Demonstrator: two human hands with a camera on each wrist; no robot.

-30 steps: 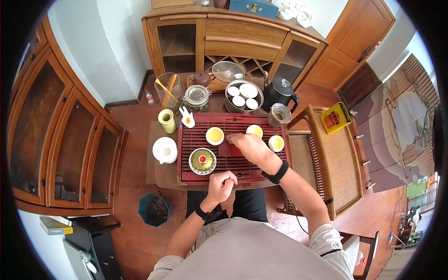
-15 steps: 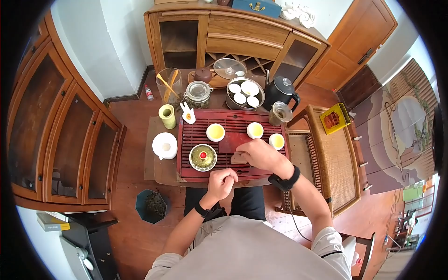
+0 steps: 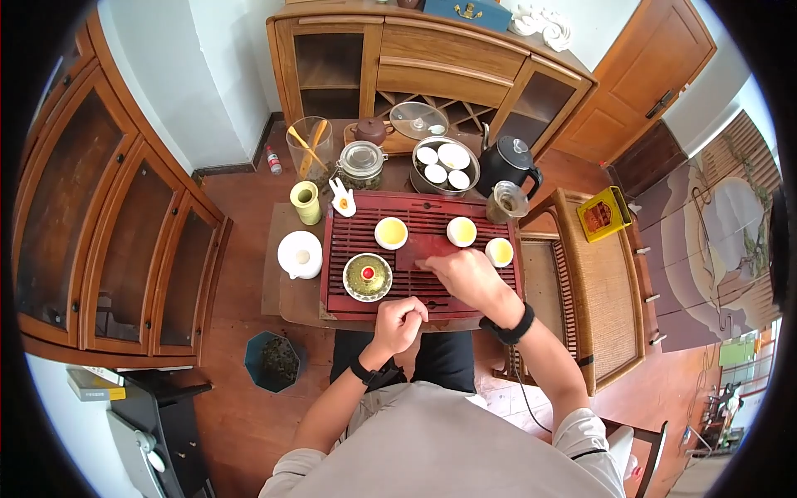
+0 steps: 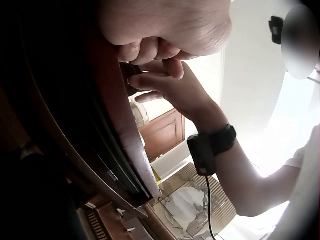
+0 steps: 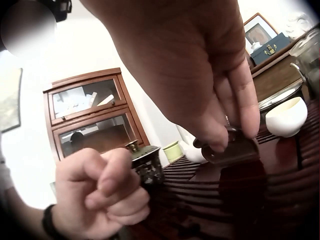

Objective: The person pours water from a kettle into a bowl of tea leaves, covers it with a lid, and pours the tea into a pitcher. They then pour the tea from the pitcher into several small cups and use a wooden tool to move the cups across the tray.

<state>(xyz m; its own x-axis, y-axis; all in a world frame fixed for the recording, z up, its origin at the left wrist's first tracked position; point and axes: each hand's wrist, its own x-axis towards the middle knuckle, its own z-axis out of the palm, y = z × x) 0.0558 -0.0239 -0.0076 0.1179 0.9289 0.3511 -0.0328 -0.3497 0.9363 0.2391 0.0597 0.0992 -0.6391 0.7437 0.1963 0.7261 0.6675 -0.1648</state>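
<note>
Over the middle of the red slatted tea tray [image 3: 332, 286], my right hand [image 3: 470, 278] is lowered. In the right wrist view, its thumb and fingers pinch a small dark brown object [image 5: 232, 154] at the tray surface; its exact shape is partly hidden. Filled white cups [image 3: 391, 233] [image 3: 462, 231] [image 3: 499, 251] stand around this hand. My left hand [image 3: 398, 324], fingers curled with nothing visible in them, rests by the tray's front edge, near a patterned lidded bowl with a red knob [image 3: 368, 277].
A white pot [image 3: 300, 255] and green holder [image 3: 305, 203] stand left. Behind are a glass jar [image 3: 361, 164], a pan of white cups [image 3: 446, 189], a black kettle [image 3: 508, 162] and a glass pitcher [image 3: 506, 202]. A bin [image 3: 273, 363] stands on the floor.
My right hand has come from between the back cups toward the tray's front, then slightly back again, the brown object showing beneath it midway. My left hand keeps its place.
</note>
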